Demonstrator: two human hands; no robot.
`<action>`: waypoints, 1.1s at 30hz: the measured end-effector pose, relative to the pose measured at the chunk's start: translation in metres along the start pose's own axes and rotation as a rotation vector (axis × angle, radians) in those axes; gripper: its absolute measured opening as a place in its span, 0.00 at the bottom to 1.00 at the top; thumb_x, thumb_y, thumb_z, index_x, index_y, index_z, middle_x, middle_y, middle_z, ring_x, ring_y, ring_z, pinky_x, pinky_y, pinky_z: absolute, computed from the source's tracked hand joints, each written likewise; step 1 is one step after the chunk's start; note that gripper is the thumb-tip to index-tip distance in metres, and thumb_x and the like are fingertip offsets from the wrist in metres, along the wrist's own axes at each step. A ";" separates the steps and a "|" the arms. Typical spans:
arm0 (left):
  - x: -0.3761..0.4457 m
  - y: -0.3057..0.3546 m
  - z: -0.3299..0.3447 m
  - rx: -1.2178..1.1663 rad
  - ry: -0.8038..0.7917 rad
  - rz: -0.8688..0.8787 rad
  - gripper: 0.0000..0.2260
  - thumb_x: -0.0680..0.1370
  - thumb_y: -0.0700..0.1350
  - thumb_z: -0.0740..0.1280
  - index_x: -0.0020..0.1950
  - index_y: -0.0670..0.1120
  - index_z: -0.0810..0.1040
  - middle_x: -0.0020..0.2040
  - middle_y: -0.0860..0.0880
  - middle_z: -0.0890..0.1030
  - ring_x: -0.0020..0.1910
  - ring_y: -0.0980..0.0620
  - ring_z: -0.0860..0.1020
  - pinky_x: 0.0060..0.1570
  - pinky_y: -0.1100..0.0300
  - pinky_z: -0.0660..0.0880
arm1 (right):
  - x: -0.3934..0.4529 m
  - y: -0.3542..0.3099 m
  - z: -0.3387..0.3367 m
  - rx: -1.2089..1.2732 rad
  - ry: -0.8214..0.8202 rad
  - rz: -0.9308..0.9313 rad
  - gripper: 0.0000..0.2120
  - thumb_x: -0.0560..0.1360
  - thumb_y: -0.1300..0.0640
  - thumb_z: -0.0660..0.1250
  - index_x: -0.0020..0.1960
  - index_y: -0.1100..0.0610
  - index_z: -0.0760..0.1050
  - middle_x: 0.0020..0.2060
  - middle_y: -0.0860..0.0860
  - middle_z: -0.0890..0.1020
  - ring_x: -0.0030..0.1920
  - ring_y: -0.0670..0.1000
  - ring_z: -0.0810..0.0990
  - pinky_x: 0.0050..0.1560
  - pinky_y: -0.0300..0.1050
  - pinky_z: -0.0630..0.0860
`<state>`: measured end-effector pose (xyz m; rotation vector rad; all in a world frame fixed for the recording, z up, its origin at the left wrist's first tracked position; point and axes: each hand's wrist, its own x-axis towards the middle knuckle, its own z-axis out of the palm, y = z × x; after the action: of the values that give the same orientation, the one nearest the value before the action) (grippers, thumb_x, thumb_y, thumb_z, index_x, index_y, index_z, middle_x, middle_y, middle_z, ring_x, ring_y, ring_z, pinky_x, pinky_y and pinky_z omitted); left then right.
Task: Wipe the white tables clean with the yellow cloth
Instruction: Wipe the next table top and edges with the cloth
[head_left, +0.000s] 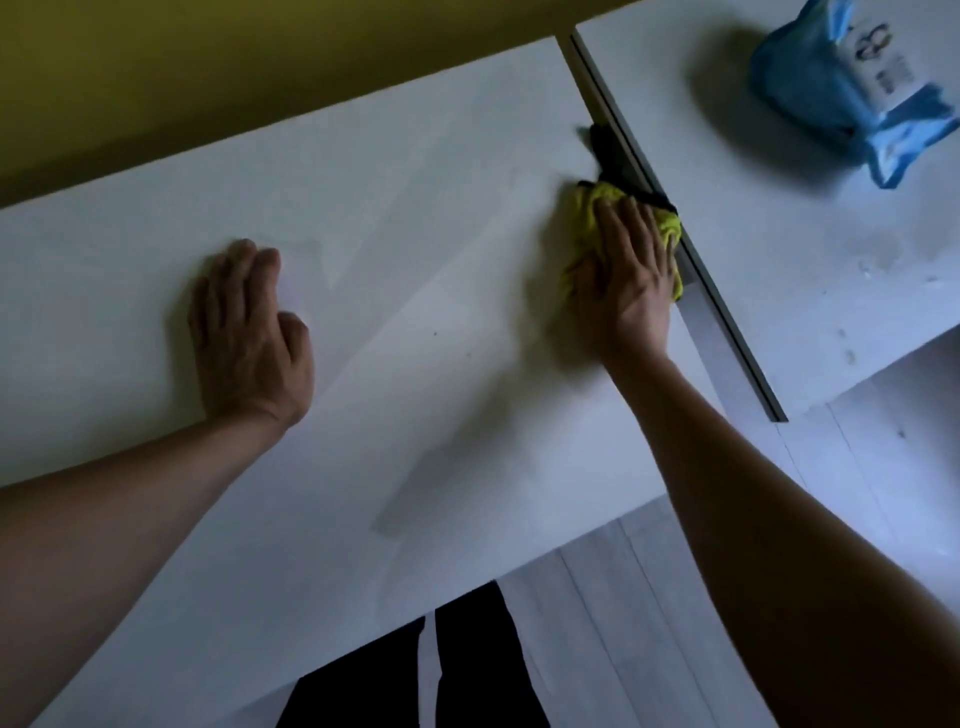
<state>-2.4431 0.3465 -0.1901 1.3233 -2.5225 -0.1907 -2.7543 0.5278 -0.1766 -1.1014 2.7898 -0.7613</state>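
A crumpled yellow cloth (597, 208) with a dark edge lies on the near white table (415, 260), right at its right edge beside the gap. My right hand (631, 275) presses flat on the cloth with straight fingers. My left hand (249, 332) rests palm-down on the same table, further left, with its fingers together and nothing under it. A second white table (779, 260) stands to the right, past the narrow gap.
A blue plastic pack (852, 88) with a white label lies on the far part of the right table. A yellow-green wall (208, 78) runs behind the tables. Pale floor boards (623, 623) and my dark trouser legs (467, 665) show below the table's front edge.
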 end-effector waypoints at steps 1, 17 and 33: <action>0.000 0.000 0.000 -0.001 0.004 0.001 0.27 0.79 0.44 0.56 0.79 0.43 0.66 0.80 0.40 0.65 0.79 0.38 0.62 0.80 0.45 0.54 | -0.004 -0.007 0.002 0.001 0.012 0.026 0.26 0.79 0.52 0.62 0.77 0.53 0.67 0.77 0.55 0.66 0.78 0.56 0.60 0.77 0.58 0.56; -0.003 -0.003 0.003 0.010 0.049 0.036 0.25 0.80 0.44 0.55 0.78 0.44 0.66 0.80 0.41 0.66 0.78 0.38 0.64 0.78 0.47 0.55 | -0.124 -0.037 0.001 0.034 -0.079 -0.094 0.30 0.76 0.50 0.66 0.76 0.55 0.68 0.76 0.57 0.67 0.78 0.57 0.60 0.77 0.57 0.57; -0.119 0.088 -0.007 -0.136 -0.070 0.138 0.25 0.80 0.42 0.59 0.77 0.38 0.69 0.79 0.37 0.67 0.78 0.33 0.64 0.79 0.38 0.57 | -0.183 -0.050 -0.001 0.051 -0.107 -0.107 0.29 0.76 0.48 0.63 0.76 0.54 0.67 0.77 0.55 0.66 0.79 0.55 0.58 0.76 0.62 0.57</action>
<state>-2.4464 0.4945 -0.1845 1.1048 -2.5951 -0.3774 -2.5860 0.6164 -0.1771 -1.2515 2.6275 -0.7540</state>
